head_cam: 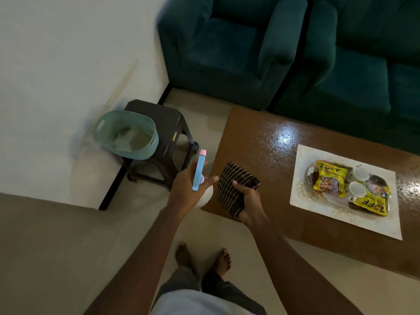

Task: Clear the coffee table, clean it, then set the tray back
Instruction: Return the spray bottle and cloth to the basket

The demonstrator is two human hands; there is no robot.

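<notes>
Nearest, a white plastic spray bottle (pixel 198 172) with a blue trigger and pink nozzle is being held in the left hand (pixel 186 189), the grip being wrapped round the bottle's neck. Just beside it, a dark folded cloth with pale stripes (pixel 234 185) is being pinched between the thumb and fingers of the right hand (pixel 248 201), above the near left corner of the glossy brown wooden desk (pixel 261 137). Farther along the desk, to the right of and beyond both hands, the cream rectangular tray (pixel 301 196) is lying flat, its long axis running roughly along the desk's length. Two yellow snack packets (pixel 329 178) and two white cups (pixel 360 172) are being carried on it. The right hand is being judged the nearer to it. Neither grip is free, though, so clearing is being judged not yet begun, and one item probably has to be set down first. Beyond the left hand, a teal plastic basket (pixel 145 147) is being borne by a dark stool (pixel 168 121) standing on the floor.
</notes>
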